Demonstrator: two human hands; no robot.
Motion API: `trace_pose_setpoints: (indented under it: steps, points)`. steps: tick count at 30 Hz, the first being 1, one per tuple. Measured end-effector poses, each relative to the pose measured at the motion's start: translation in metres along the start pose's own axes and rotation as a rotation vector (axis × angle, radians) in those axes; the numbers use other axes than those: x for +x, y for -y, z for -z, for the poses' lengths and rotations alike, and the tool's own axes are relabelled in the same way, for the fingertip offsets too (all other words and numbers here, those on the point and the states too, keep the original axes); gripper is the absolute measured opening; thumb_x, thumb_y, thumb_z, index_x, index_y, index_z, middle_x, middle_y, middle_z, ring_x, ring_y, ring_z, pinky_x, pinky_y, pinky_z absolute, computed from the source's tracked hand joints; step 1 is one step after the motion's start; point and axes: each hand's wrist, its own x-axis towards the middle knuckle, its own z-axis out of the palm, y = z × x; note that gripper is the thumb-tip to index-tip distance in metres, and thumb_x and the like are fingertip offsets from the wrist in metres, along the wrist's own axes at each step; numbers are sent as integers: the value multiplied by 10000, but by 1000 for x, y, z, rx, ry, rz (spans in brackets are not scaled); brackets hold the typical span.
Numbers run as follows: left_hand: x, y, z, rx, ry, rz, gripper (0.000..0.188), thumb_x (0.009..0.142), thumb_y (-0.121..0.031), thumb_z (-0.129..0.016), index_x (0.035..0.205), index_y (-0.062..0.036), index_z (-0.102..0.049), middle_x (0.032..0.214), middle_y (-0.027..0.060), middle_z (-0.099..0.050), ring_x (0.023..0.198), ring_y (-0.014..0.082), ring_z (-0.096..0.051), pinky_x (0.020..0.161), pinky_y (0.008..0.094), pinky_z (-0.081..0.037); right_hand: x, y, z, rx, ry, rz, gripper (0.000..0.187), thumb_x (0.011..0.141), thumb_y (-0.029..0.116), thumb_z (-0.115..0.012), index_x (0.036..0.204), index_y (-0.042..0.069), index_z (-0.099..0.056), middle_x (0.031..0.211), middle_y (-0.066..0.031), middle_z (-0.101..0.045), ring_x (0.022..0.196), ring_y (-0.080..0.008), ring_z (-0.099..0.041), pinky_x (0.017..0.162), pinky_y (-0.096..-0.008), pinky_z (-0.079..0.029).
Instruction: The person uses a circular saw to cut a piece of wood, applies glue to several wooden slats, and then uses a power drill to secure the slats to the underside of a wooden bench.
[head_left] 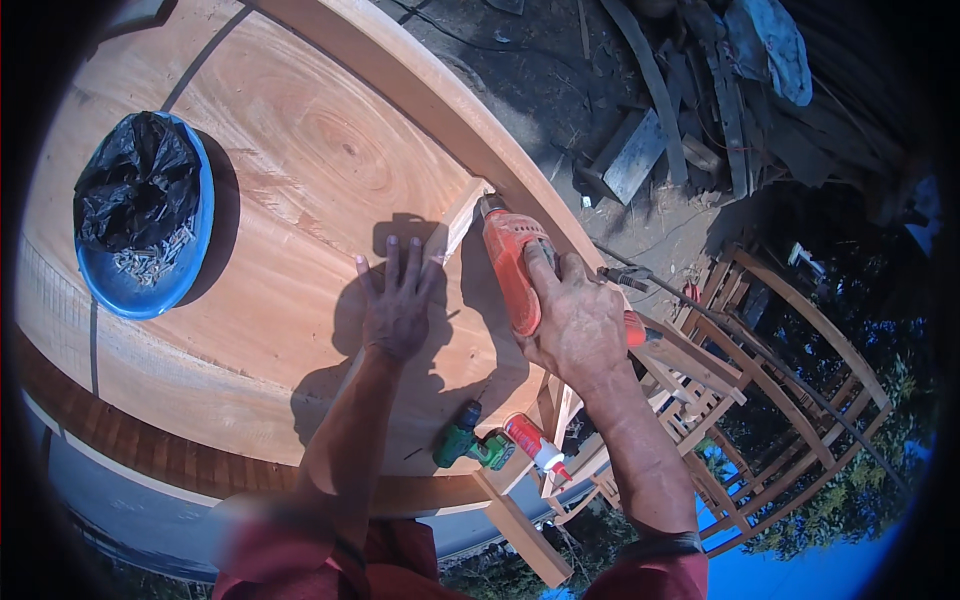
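My right hand (580, 325) is wrapped around a red corded power drill (512, 270). The drill's tip meets the far end of a light wooden batten (462, 212), close to the curved wooden rim (400, 75). My left hand (402, 305) lies with fingers spread on a large wooden panel (270, 215), its thumb side against the batten. Shadows of my arms and the drill fall over the panel. Whether the bit is inside the wood cannot be made out.
On the panel's left rests a blue bowl (205, 215) with a black plastic bag (135, 185) and many small pegs or screws. Near me lie a green cordless drill (465, 440) and a red-and-white glue bottle (535, 443). Wooden frames (790, 370) stand right; scrap wood (630, 155) lies beyond.
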Motion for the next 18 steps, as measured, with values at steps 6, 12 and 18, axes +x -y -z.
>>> trace_pose_setpoints:
  steps: [6, 12, 18]
  points:
    - [-2, 2, -2, -95, -84, -1, 594, 957, -220, -543, 1541, -172, -449, 1640, 147, -359, 1560, 390, -240, 1156, 783, -162, 2, -3, -6, 95, -8, -83, 842, 716, 346, -847, 1442, 109, -495, 1146, -218, -669, 993, -386, -719, 878, -494, -590]
    - [19, -43, 27, -1003, -216, 220, 587, 1009, -392, -600, 1475, -52, -493, 1498, 241, -487, 1394, 395, -474, 1125, 627, -367, 11, -6, 1, 120, -60, -53, 796, 706, 336, -830, 1405, 108, -524, 1015, -232, -706, 933, -404, -732, 859, -500, -592]
    - [120, -67, 56, -2516, 444, 894, 376, 950, -317, -707, 1067, 35, -642, 1039, 235, -705, 956, 334, -701, 920, 478, -568, 1, 8, 0, 95, -3, -52, 896, 684, 369, -853, 1468, 106, -509, 1128, -250, -677, 992, -406, -717, 887, -515, -577]
